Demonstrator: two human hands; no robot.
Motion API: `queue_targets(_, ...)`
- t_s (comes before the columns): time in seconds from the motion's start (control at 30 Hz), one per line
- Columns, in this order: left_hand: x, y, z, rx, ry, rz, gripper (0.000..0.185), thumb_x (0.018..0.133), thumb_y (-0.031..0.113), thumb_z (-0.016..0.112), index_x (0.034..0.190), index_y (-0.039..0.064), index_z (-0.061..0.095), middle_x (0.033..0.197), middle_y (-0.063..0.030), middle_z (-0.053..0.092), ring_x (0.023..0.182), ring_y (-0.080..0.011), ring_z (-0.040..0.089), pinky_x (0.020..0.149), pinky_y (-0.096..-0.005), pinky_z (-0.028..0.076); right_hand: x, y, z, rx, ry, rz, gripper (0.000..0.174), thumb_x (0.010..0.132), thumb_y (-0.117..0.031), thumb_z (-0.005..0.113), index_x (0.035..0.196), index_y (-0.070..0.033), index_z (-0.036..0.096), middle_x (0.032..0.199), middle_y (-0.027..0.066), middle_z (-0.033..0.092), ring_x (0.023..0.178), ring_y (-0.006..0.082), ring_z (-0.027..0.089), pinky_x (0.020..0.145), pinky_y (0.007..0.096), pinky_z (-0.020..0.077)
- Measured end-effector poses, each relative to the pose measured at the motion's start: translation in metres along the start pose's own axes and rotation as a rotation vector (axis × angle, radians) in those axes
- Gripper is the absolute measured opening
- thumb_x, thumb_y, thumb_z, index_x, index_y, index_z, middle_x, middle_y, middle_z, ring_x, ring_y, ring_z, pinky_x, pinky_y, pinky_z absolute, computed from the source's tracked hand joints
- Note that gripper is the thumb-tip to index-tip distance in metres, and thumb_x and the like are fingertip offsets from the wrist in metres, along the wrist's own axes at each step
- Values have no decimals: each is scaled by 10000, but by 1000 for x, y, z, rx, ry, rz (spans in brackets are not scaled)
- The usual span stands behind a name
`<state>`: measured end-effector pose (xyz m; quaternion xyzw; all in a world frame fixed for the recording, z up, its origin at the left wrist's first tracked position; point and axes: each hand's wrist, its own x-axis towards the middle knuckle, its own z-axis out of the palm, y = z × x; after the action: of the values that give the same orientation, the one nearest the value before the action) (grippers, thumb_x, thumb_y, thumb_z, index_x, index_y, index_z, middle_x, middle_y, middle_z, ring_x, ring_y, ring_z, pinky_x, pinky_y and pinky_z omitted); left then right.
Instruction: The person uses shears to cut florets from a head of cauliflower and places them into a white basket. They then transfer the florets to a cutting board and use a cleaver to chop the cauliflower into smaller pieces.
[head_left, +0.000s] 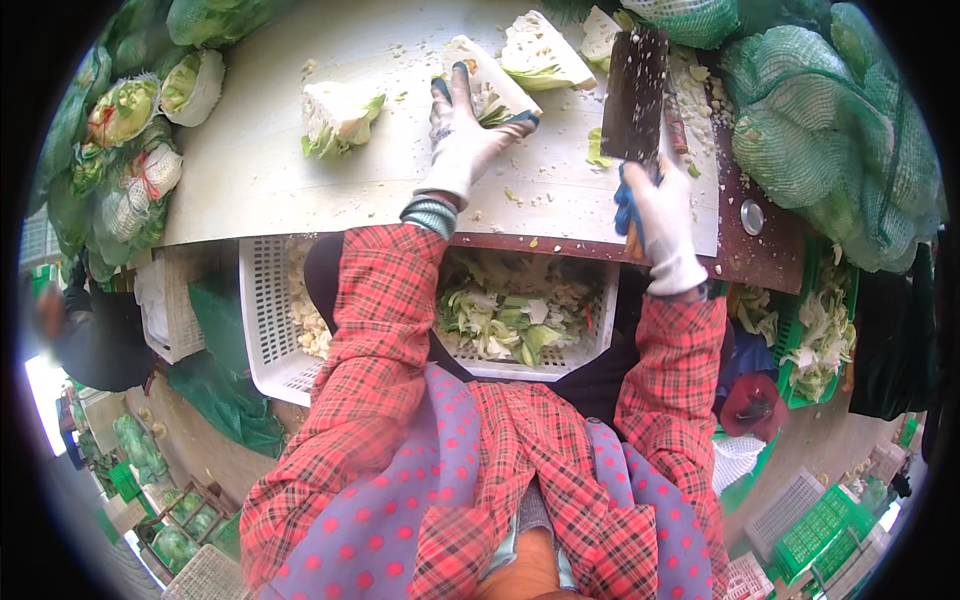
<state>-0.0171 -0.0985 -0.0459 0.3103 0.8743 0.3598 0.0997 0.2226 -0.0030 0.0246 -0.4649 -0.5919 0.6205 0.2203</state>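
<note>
My left hand (469, 139), in a white glove with blue fingertips, steadies a cut cauliflower piece (504, 73) on the pale board (262, 180), its fingers and thumb spread around the near side. My right hand (661, 214), gloved alike, grips a cleaver (636, 94) by its handle. The broad dark blade is raised and speckled with white crumbs. Another cauliflower wedge (341, 116) lies to the left of my left hand. Beyond it to the right are a larger wedge (544, 49) and a smaller piece (600, 37). Just behind the cleaver shows a red tool handle (675, 127).
Green net bags (817, 142) of vegetables crowd the right edge; netted cauliflowers (124, 112) line the left. Below the board, one white crate (274, 337) contains florets and another crate (517, 367) leafy trimmings. A round metal lid-like object (751, 217) lies at right, above a green crate (847, 300).
</note>
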Motion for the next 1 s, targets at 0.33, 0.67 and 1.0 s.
queue_targets(0.33,-16,-38,-124,334,444,-84,1000,692,519,885,1514,195,417,1611,-213,261,1415,-425,352,1143,-581,351,-54,59,19,52,-88,11,176,960,-139,624,1097,-32,596,695,8,573,506,92,524,453,254,445)
queue_targets(0.67,38,-112,-135,-512,323,-355,798,734,264,841,1436,100,497,1327,-163,576,1176,-312,603,997,-410,514,-29,46,51,-640,-279,-317,376,874,-295,636,1126,-16,651,809,160,683,741,292,661,706,416,518)
queue_targets(1.0,2,-103,-167,-1484,-56,-120,466,827,87,668,1282,32,585,1236,-187,606,1036,-349,655,833,-496,618,5,-6,87,-55,-194,-81,215,930,-170,635,1066,-7,597,681,24,588,492,119,540,428,281,438)
